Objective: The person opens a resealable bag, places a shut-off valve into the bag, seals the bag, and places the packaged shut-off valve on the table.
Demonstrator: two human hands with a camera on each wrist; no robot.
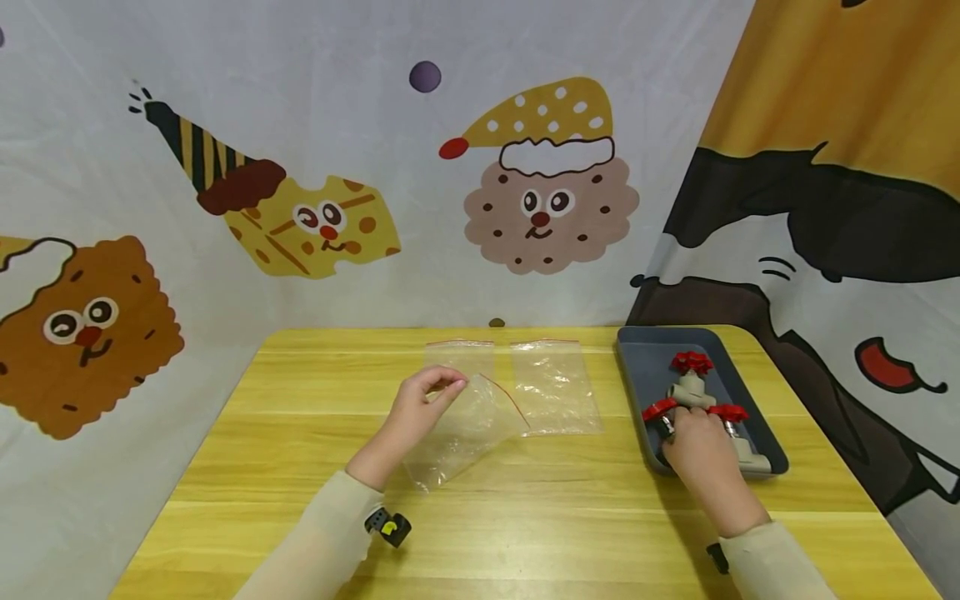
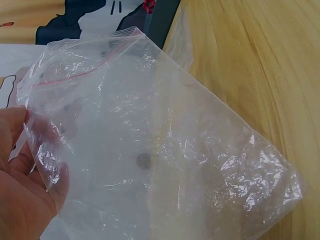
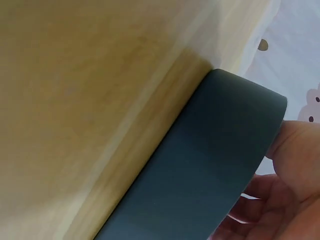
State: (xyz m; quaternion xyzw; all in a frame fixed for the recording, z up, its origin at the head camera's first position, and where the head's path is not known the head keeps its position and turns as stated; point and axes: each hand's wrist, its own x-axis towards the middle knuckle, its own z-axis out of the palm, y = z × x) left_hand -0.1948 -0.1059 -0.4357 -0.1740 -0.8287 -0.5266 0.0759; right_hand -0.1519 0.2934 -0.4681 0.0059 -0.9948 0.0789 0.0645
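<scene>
My left hand (image 1: 420, 404) pinches the upper edge of a clear zip bag (image 1: 472, 421) with a red seal line, lifting it at a slant off the table. In the left wrist view, the bag (image 2: 115, 140) spreads flat beside the fingers and looks empty. My right hand (image 1: 701, 450) reaches down into a grey tray (image 1: 628, 367) among several beige pipe valves (image 1: 692, 392) with red handwheels. Its fingertips are hidden in the head view. In the right wrist view, the tray's outer wall (image 3: 200, 150) covers whatever the bent fingers (image 3: 262, 185) touch.
Two more clear zip bags lie flat at the back of the wooden table (image 1: 300, 417): one (image 1: 459, 354) partly behind the lifted bag, another (image 1: 555, 387) to its right. A cartoon-printed cloth (image 1: 375, 125) hangs behind the table's far edge.
</scene>
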